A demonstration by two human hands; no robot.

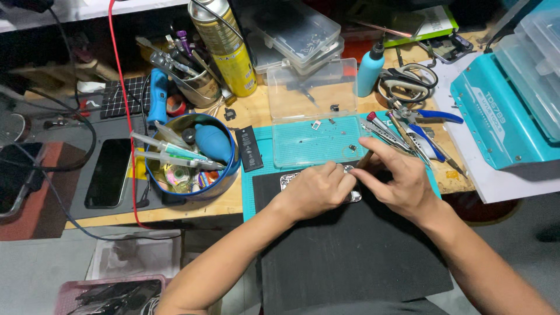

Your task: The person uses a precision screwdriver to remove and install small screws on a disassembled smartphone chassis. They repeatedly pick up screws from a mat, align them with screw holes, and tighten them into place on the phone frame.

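The opened phone (291, 179), a silvery metal-edged body lying flat, sits on the black mat (350, 251) near that mat's far edge, mostly covered by both hands. The left hand (318, 189) is curled down over its middle, fingers bent and pressing it to the mat so that only the left end and a sliver of the near-right corner show. The right hand (396, 181) pinches a thin tool (366, 158) with a brownish handle between thumb and forefinger, its tip angled down towards the far right corner of the phone; the contact point itself is hidden behind the fingers. This looks like fine work inside the case, probably loosening or seating a small screw or part, so the next move would seem to call for a steady left-hand hold and a light, exact touch with the tip. Just beyond, on the teal work mat (259, 175), lies a clear parts tray (315, 140) with a few tiny pieces in it, its lid propped up behind. A row of screwdrivers and tweezers (402, 137) lies right of the tray. Towards the desk's left side stands a round blue tin (192, 154) full of syringes and a blower, with a dark phone (109, 172) lying flat beyond it.
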